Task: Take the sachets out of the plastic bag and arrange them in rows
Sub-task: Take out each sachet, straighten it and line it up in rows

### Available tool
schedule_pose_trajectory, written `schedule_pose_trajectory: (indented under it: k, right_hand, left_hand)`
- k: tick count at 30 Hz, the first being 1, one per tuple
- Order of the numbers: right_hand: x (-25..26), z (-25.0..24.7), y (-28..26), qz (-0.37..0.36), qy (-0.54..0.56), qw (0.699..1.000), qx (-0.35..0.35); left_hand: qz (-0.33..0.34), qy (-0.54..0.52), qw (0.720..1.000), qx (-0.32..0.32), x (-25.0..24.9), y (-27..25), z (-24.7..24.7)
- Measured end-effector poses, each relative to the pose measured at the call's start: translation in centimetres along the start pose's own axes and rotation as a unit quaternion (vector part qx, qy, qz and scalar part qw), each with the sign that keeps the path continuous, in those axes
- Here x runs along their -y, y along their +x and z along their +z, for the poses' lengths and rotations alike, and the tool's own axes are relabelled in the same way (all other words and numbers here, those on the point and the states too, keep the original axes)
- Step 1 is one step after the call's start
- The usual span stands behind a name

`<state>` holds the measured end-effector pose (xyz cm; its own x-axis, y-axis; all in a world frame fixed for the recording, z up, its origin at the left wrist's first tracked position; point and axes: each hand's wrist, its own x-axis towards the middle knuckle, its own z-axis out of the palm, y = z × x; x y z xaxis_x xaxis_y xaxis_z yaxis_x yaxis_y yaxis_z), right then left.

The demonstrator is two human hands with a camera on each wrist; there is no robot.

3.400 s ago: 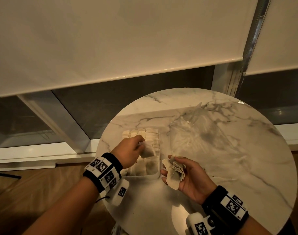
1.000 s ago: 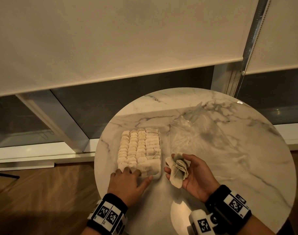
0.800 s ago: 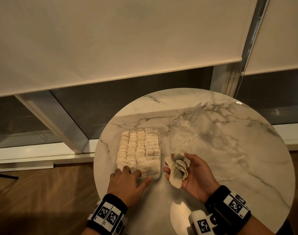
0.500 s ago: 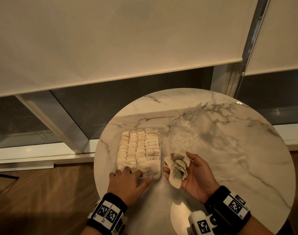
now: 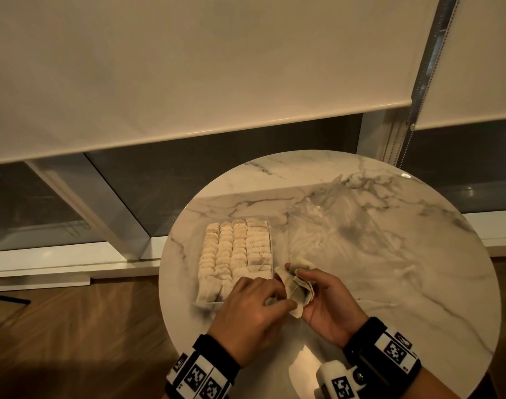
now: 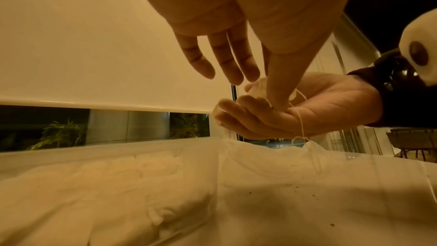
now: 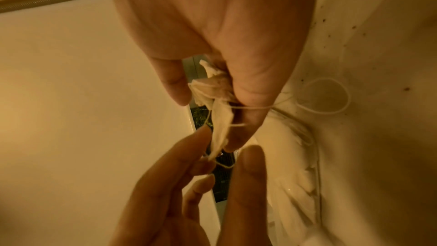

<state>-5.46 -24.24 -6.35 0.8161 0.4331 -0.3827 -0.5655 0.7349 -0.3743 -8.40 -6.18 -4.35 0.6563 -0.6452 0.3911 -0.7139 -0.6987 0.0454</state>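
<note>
My right hand (image 5: 299,273) grips a small bundle of pale paper sachets (image 5: 299,292) with strings, just right of the tray's near end. My left hand (image 5: 280,298) has come across to it. In the right wrist view, the left index finger touches the lowest sachet's tip (image 7: 217,145) and the thumb stands slightly apart. A shallow tray (image 5: 208,303) holds several rows of sachets (image 5: 234,251). The clear plastic bag (image 5: 332,223) lies crumpled and flat behind my right hand.
The round marble table (image 5: 390,283) has its curved edge close on the left and near side, with wooden floor below. A loose string (image 7: 324,96) lies on the table by the tray. Roller blinds and dark windows stand behind.
My left hand has left the tray's near edge and moved right to the bundle of sachets. My right hand has closed a little tighter on the bundle and barely moved.
</note>
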Motion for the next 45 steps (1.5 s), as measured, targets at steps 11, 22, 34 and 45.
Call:
schedule_pose_trajectory:
  k: [11, 22, 34, 45]
  right_hand:
    - [-0.5, -0.8, 0.4, -0.039, -0.039, 0.998, 0.003]
    - [-0.4, -1.1, 0.6, -0.026, -0.02, 0.998, -0.046]
    - [-0.1, -1.3, 0.9, -0.033, -0.01, 0.998, -0.061]
    - [-0.1, -1.6, 0.8, -0.029, -0.013, 0.997, -0.066]
  left_hand:
    - [-0.071, -0.159, 0.984, -0.03, 0.8, 0.5, -0.3]
    - [-0.347, -0.26, 0.898, -0.074, 7.4, -0.3, -2.3]
    - [-0.405, -0.243, 0.88, 0.043, 10.9, -1.2, -1.3]
    - [-0.346, -0.162, 0.875, 0.297, 11.5, -0.4, 0.3]
